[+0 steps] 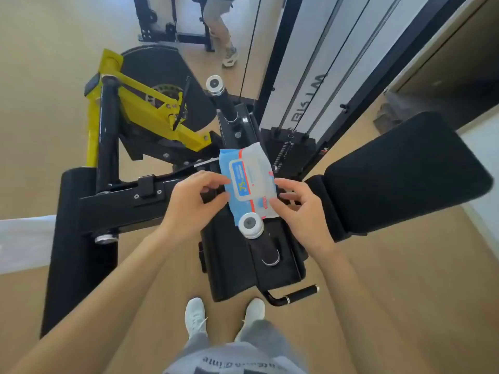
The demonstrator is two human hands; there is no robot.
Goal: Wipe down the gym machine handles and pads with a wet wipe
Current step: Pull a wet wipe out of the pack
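Observation:
A blue and white wet wipe pack (248, 174) lies on the black gym machine, between two upright handles. My left hand (194, 203) pinches the pack's left edge with curled fingers. My right hand (299, 209) grips its lower right corner by the lid flap. The near handle (251, 225) has a white round cap and hides the pack's bottom edge. The far handle (216, 86) stands behind the pack. A large black pad (405, 174) spreads to the right. A black roller pad (73, 238) stands at the left. No loose wipe is visible.
A yellow and black lever frame (151, 114) rises at the back left. The weight stack tower with cables (310, 76) stands behind. A small black side handle (299, 292) juts out near my white shoes (224, 317). Another person's leg (221, 31) is at the back.

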